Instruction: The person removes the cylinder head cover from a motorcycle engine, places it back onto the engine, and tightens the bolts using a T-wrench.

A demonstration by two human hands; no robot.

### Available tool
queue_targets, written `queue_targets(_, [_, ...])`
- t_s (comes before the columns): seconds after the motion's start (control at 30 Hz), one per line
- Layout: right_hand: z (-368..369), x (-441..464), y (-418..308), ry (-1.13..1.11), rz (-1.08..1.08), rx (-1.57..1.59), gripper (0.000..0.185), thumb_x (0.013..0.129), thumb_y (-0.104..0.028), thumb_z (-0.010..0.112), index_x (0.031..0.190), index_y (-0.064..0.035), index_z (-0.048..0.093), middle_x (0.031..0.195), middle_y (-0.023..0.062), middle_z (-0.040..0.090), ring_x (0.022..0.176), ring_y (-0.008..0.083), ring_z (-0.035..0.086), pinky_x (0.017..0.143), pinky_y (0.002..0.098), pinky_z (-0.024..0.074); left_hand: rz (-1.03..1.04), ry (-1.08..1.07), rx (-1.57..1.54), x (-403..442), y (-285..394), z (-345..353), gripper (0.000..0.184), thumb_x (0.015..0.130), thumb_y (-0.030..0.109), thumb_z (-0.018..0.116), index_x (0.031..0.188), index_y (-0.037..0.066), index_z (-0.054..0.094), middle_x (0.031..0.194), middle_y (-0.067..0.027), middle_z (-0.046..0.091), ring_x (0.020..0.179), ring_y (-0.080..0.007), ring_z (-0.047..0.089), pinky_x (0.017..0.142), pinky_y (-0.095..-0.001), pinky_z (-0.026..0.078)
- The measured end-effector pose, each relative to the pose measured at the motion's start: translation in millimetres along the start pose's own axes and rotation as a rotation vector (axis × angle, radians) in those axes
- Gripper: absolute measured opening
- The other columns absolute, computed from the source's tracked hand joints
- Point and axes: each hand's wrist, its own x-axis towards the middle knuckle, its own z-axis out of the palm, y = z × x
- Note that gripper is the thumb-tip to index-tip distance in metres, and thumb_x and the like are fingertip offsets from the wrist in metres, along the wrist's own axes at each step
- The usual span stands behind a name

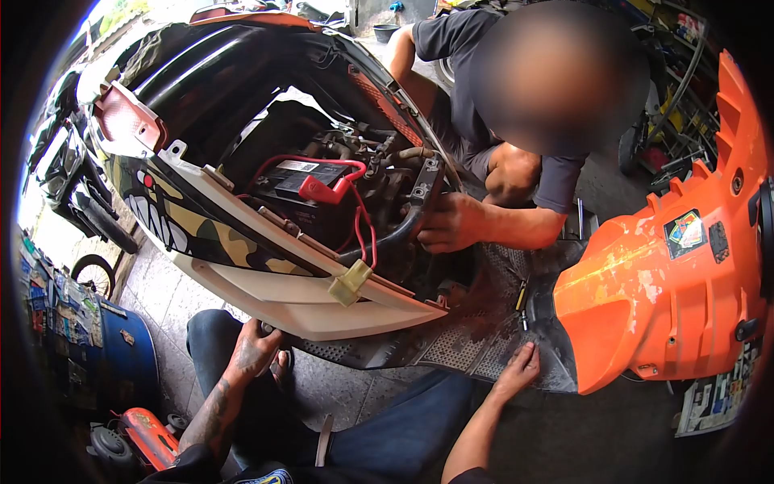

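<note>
Fingers of the right hand hold the near edge of the black, bumpy plastic footboard, while the left hand is closed just below the long cream plastic panel, around what I can't tell. Gentle, steady holding should stop the yellow-and-black screwdriver, past the right hand, from rolling.

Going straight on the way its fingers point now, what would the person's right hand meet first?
Probably the yellow-and-black tool lying on the footboard, just ahead of the right hand, though its height is hard to judge.
</note>
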Motion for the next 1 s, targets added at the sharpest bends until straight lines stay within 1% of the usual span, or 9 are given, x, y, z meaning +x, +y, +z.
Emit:
queue_targets(0.13, [-0.2,0.0,-0.3,-0.007,0.008,0.001,0.032,0.097,-0.025,0.047,0.069,-0.0093,0.044,0.06,-0.007,0.036,0.05,0.0026,0.029,0.043,0.0215,0.0205,-0.104,0.038,-0.125,0.7,6.4,1.7,0.038,0.08,0.022,0.059,0.103,-0.008,0.057,0.095,-0.0228,0.065,0.091,-0.0296,0.063,0.082,-0.0352,0.047])
queue_targets(0.2, [-0.4,-0.2,-1.9,-0.015,0.028,0.017,0.032,0.097,-0.025,0.047,0.069,-0.0095,0.044,0.06,-0.0069,0.035,0.05,0.0028,0.029,0.043,0.0216,0.0206,-0.169,-0.013,-0.163,0.9,11.4,-0.4,0.039,0.079,0.022,0.059,0.103,-0.008,0.057,0.095,-0.0222,0.065,0.091,-0.0276,0.063,0.081,-0.0345,0.047])
queue_targets(0.43, [-0.2,-0.5,-3.3,-0.009,0.044,0.021,0.032,0.097,-0.025,0.047,0.069,-0.0097,0.043,0.06,-0.0075,0.035,0.05,0.0024,0.029,0.043,0.0215,0.0206,-0.184,-0.005,-0.187,1.8,-0.2,2.6,0.04,0.079,0.023,0.06,0.105,-0.008,0.056,0.096,-0.0224,0.064,0.092,-0.0284,0.063,0.082,-0.0346,0.047])
queue_targets(0.53, [-0.4,-0.6,-2.3,-0.013,0.044,0.043,0.032,0.097,-0.025,0.047,0.069,-0.0097,0.043,0.06,-0.0077,0.035,0.05,0.002,0.029,0.043,0.0215,0.0206,-0.163,0.009,-0.134,1.6,-10.7,3.9,0.042,0.079,0.024,0.061,0.106,-0.008,0.056,0.099,-0.0232,0.063,0.095,-0.0303,0.062,0.084,-0.0353,0.046])
queue_targets(0.6, [-0.5,-0.8,-3.3,-0.015,0.047,0.028,0.032,0.097,-0.025,0.047,0.069,-0.0095,0.044,0.061,-0.0077,0.035,0.051,0.0019,0.029,0.044,0.0214,0.0208,-0.084,-0.017,-0.099,1.9,-15.0,3.9,0.043,0.079,0.025,0.061,0.107,-0.007,0.056,0.101,-0.0238,0.063,0.096,-0.0321,0.061,0.085,-0.036,0.046])
queue_targets(0.73, [-0.6,-1.3,-7.2,-0.02,0.046,0.031,0.032,0.097,-0.025,0.047,0.07,-0.0093,0.044,0.061,-0.0076,0.035,0.051,0.0019,0.029,0.044,0.0212,0.0208,-0.169,0.005,-0.126,1.5,-7.1,2.1,0.044,0.078,0.025,0.062,0.107,-0.007,0.055,0.1,-0.0238,0.063,0.096,-0.0323,0.062,0.085,-0.0361,0.046])
queue_targets(0.83, [-0.4,-1.1,-8.6,-0.02,0.049,0.04,0.032,0.097,-0.025,0.047,0.07,-0.0092,0.044,0.061,-0.0076,0.035,0.051,0.0021,0.03,0.044,0.0211,0.0208,-0.008,-0.028,0.033,0.2,-11.7,0.5,0.044,0.079,0.025,0.061,0.108,-0.007,0.055,0.101,-0.0239,0.063,0.096,-0.0327,0.061,0.085,-0.0362,0.046])
queue_targets(0.9, [-0.9,-0.4,-10.0,-0.006,0.044,0.013,0.035,0.097,-0.023,0.047,0.068,-0.0014,0.046,0.055,-0.0024,0.038,0.049,0.0076,0.034,0.044,0.0274,0.0259,0.027,-0.007,0.055,-0.1,-9.8,0.3,0.044,0.079,0.025,0.06,0.108,-0.007,0.055,0.101,-0.0238,0.063,0.096,-0.0326,0.061,0.085,-0.0361,0.046])
queue_targets(1.0, [-0.5,-0.5,-8.3,0.004,0.041,0.012,0.035,0.097,-0.023,0.047,0.068,-0.0017,0.046,0.056,-0.0028,0.038,0.049,0.0074,0.034,0.044,0.0271,0.0257,0.035,-0.012,0.053,-0.1,-8.8,-0.2,0.043,0.079,0.025,0.06,0.108,-0.007,0.056,0.101,-0.0239,0.063,0.096,-0.0327,0.061,0.085,-0.0359,0.046])
